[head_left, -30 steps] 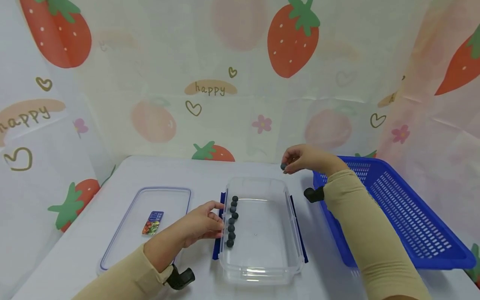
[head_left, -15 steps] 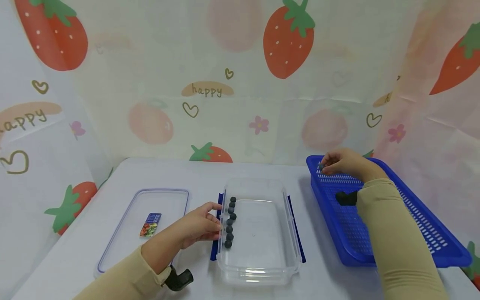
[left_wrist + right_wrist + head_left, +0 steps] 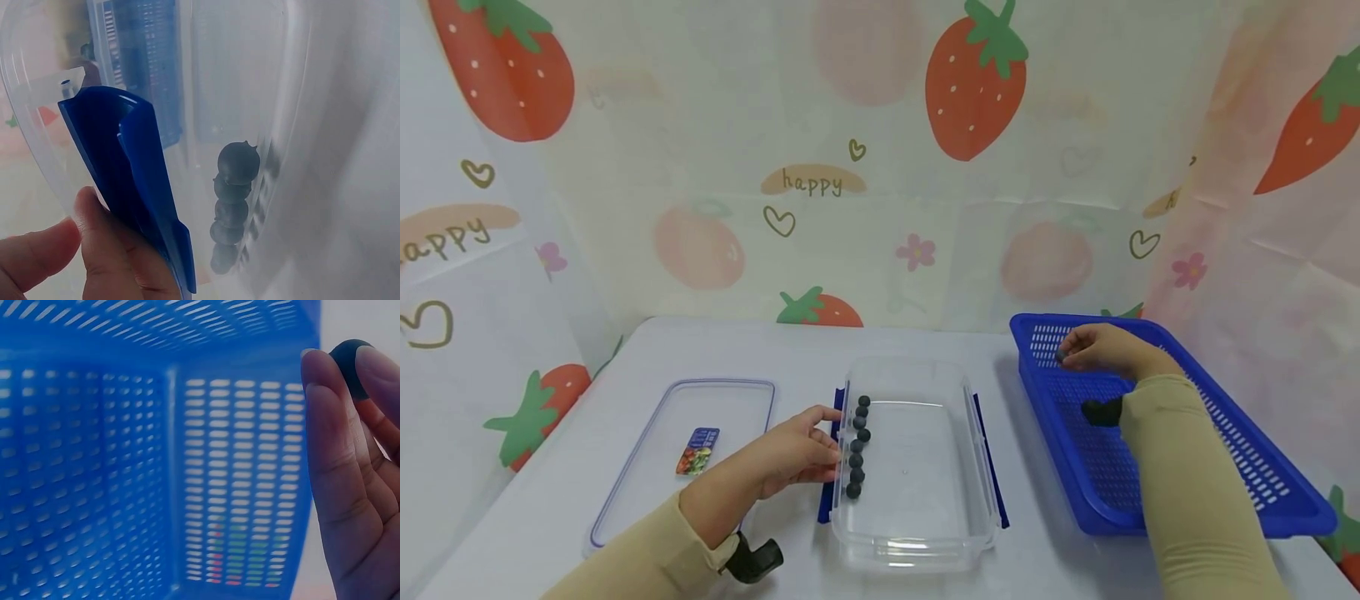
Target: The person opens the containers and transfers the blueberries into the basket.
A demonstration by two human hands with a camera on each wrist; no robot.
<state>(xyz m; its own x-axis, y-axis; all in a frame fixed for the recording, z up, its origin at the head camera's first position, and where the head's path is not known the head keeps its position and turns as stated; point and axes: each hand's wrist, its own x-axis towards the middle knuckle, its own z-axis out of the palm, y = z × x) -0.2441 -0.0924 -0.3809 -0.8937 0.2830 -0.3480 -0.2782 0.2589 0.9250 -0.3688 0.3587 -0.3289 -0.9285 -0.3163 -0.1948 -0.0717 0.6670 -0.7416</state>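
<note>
My right hand (image 3: 1101, 348) pinches one blueberry (image 3: 352, 367) between thumb and fingertips, over the far end of the blue plastic basket (image 3: 1048, 462). In the right wrist view the berry shows dark and round beside the basket's slotted wall. My left hand (image 3: 801, 450) holds the left side of a clear plastic food container (image 3: 917, 492), its fingers at the blue side latch (image 3: 134, 169). Inside that container, several blueberries (image 3: 857, 446) lie in an uneven row along the left wall. The left wrist view shows them through the clear plastic.
A clear lid (image 3: 647, 492) with a bluish rim lies on the white table (image 3: 820, 350) to the left. On it is a small card or label (image 3: 697, 451) with a colourful picture. Behind the table hangs a strawberry-print cloth (image 3: 850, 242).
My right hand has moved right with the blueberry, from beyond the container's far right corner to over the basket. My left hand stays at the container's side; the row looks unchanged.
</note>
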